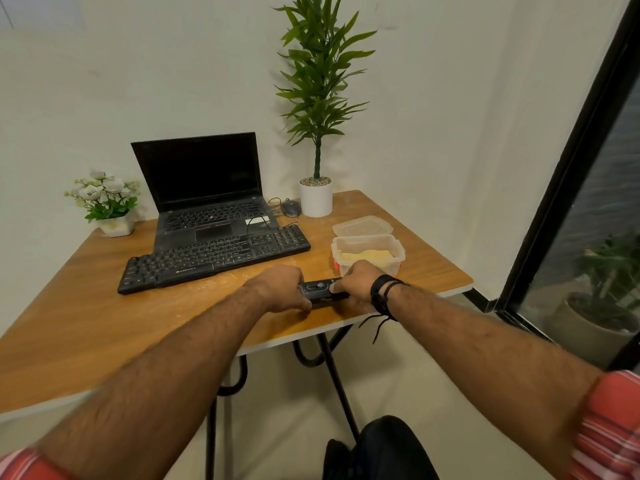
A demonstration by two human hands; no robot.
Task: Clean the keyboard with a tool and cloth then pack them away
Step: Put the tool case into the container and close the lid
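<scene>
A black keyboard (214, 256) lies across the wooden table (104, 317), in front of an open laptop. Near the table's front edge both hands hold a small black tool (320, 289) between them. My left hand (280, 289) grips its left end, and my right hand (358, 284) grips its right end with the thumb on top. Just behind my right hand stands an open clear plastic box (369, 254) with a yellow cloth (365, 254) inside it. The tool's ends are hidden under my fingers.
The box's clear lid (362, 226) lies behind the box. An open black laptop (207, 202), a mouse (290, 207), a tall plant in a white pot (316, 197) and a small flower pot (107, 206) stand at the back. A dark window frame runs down the right.
</scene>
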